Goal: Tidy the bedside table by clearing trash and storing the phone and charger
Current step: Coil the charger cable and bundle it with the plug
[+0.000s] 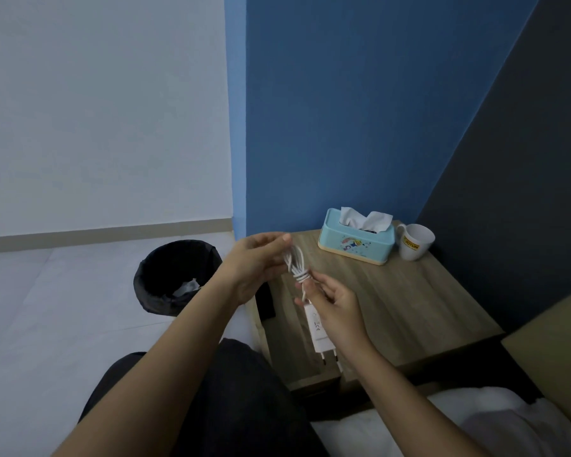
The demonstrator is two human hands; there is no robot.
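Two pinches: left hand (254, 262) on looped white cable (295, 258), right hand (338, 306) by boxy charger (318, 331).

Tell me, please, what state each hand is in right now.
Left hand: closed on the coiled charger cable.
Right hand: closed, pinching the same cable just above the adapter.

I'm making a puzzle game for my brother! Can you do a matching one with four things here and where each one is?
Things:
1 charger
2 tissue box
3 mug
4 bin

Places:
A on the floor
B held by the left hand and right hand
C in the table's back corner
D on the table, left of the mug

Pairs: 1-B, 2-D, 3-C, 4-A
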